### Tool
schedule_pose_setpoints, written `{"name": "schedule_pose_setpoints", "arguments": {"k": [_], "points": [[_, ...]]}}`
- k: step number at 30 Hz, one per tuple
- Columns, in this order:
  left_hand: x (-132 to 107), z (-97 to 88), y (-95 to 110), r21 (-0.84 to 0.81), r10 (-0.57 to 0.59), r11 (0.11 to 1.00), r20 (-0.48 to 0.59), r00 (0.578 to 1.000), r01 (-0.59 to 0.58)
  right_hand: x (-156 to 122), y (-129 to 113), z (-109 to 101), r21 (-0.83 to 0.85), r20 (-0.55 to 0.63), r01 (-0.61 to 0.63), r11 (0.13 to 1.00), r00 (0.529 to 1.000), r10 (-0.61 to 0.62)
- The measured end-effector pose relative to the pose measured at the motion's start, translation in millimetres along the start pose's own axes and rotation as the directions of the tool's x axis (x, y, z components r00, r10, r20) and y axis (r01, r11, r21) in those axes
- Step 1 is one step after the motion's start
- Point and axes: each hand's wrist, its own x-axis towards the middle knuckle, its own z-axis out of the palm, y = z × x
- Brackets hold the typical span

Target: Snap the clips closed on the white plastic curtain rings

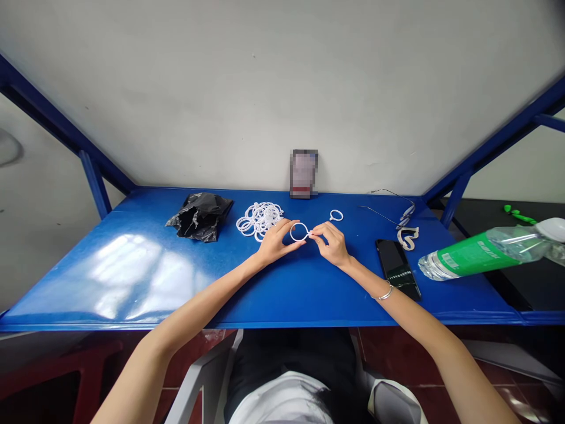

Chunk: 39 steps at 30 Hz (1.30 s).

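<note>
Between my hands, just above the table, is a white curtain ring (292, 239) with a small tab on its right side. My left hand (274, 244) has its thumb and forefinger around the ring's left part. My right hand (332, 242) pinches the small tab between thumb and fingers; the fingertips cover most of it. A heap of similar white rings (252, 222) lies just beyond my left hand, several of them overlapping. One single white ring (336, 215) with a small tab lies apart, beyond my right hand.
The blue table (282, 300) meets a grey wall. A crumpled black plastic bag (205, 215) lies left. A blurred-out upright device (303, 174) leans on the wall. To the right are eyeglasses (406, 215), a whitish curved item (408, 238), a black phone (395, 262) and a green-labelled bottle (481, 253).
</note>
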Motion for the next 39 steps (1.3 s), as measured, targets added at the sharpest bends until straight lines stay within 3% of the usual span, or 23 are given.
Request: {"name": "schedule_pose_setpoints", "arguments": {"k": [25,39], "points": [[0.3,-1.0,1.4,0.030,0.049,0.998,-0.046,0.998,-0.048,0.3,-2.7,-0.6,-0.023,0.077,-0.077,0.997,0.994,0.078],[-1.1,0.4,-0.1,0.091,0.044,0.995,-0.053,0.998,-0.039,0.9,-1.8,-0.7,-0.022,0.100,-0.050,0.998,0.994,0.052]]}}
